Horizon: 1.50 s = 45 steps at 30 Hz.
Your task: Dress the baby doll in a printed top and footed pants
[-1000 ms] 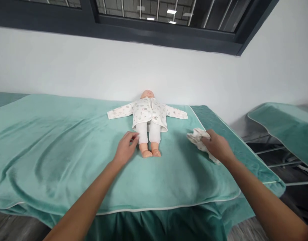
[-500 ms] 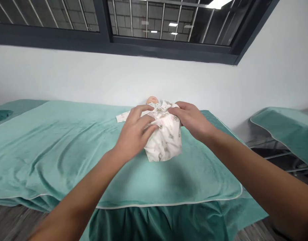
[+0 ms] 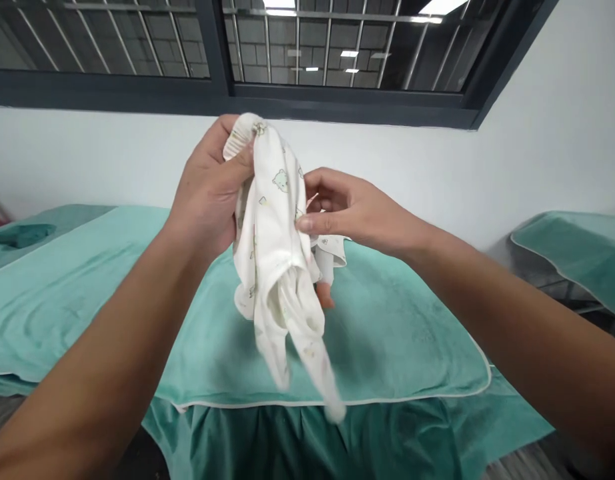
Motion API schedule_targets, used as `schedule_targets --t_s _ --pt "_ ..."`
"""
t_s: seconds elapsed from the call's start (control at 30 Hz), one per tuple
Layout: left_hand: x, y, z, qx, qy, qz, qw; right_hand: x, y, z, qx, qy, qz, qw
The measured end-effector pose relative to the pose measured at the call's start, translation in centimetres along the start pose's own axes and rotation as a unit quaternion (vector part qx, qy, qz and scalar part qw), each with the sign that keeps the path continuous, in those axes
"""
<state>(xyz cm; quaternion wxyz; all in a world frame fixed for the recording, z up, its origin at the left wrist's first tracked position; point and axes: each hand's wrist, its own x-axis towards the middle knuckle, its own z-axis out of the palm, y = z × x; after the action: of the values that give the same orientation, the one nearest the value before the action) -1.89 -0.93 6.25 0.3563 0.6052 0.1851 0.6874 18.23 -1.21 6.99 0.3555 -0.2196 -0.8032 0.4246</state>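
Note:
I hold a small white printed baby garment [image 3: 272,267] up in front of me, its two legs hanging down. My left hand [image 3: 210,187] grips its top edge, fingers closed round the fabric. My right hand [image 3: 347,210] pinches the cloth from the right side. Behind the garment lies the baby doll [image 3: 326,280] on the teal towel [image 3: 397,333]; only a foot, a white-clad leg and a bit of its printed top show.
The teal towel covers a table against a white wall under a dark-framed window [image 3: 227,73]. Another teal-covered table [image 3: 577,253] stands at the right, and a folded dark teal cloth [image 3: 25,235] lies at the far left.
Both hands have lifted the white garment from over the doll up to chest height; half a second ago it lay bunched on the doll under my hands.

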Motion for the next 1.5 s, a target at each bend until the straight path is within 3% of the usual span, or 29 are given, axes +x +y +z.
schedule_targets --t_s 0.13,0.33,0.53,0.7,0.77,0.83,0.93,1.0,1.03,1.13,1.2,1.27,1.33,1.37,1.5 --pt "-0.5 -0.5 -1.0 0.011 -0.002 -0.043 0.999 0.2 0.5 0.2 -0.002 -0.029 0.036 0.999" --pt "-1.4 -1.1 -3.2 0.078 -0.124 -0.179 0.973 0.0 1.7 0.8 0.008 0.111 0.023 0.994" --pt "-2.1 -0.1 -2.6 0.134 -0.24 -0.288 0.918 -0.1 2.5 0.6 -0.053 0.162 0.036 0.985" --pt "-2.8 0.3 -2.4 0.153 -0.35 -0.38 0.842 -1.1 4.0 -0.4 -0.055 0.171 0.02 0.984" --pt "-3.1 -0.4 -2.2 0.146 -0.302 -0.368 0.867 -1.6 4.3 -0.5 -0.013 0.177 0.024 0.984" --pt "-3.4 -1.3 -1.6 0.104 -0.194 -0.325 0.92 -2.2 4.4 -0.5 0.031 0.157 0.048 0.986" --pt "-3.5 -2.8 -0.3 0.019 -0.089 -0.272 0.958 -3.1 4.6 -0.3 0.078 0.043 0.12 0.989" --pt "-3.7 -3.5 0.5 -0.014 -0.077 -0.282 0.956 -3.3 4.9 -0.3 0.126 0.004 0.145 0.981" --pt "-3.8 -3.7 0.8 -0.021 -0.074 -0.293 0.953 -3.3 5.1 -0.4 0.154 0.018 0.141 0.978" --pt "-4.4 -3.9 1.3 -0.014 -0.081 -0.327 0.941 -2.9 5.5 -0.7 0.201 0.132 0.094 0.966" --pt "-4.7 -3.8 1.3 0.007 -0.148 -0.357 0.922 -2.5 5.5 -1.0 0.201 0.195 0.067 0.958" --pt "-4.8 -3.5 1.1 0.033 -0.244 -0.379 0.892 -2.3 5.6 -1.0 0.201 0.219 0.059 0.953" --pt "-4.8 -3.5 1.1 0.038 -0.282 -0.382 0.879 -2.5 5.7 -0.9 0.205 0.203 0.071 0.955" --pt "-4.8 -3.7 1.0 0.027 -0.264 -0.374 0.889 -2.8 5.9 -0.7 0.205 0.18 0.085 0.958" --pt "-4.9 -5.0 1.0 -0.032 -0.119 -0.324 0.938 -4.1 6.9 0.1 0.163 0.021 0.16 0.973"
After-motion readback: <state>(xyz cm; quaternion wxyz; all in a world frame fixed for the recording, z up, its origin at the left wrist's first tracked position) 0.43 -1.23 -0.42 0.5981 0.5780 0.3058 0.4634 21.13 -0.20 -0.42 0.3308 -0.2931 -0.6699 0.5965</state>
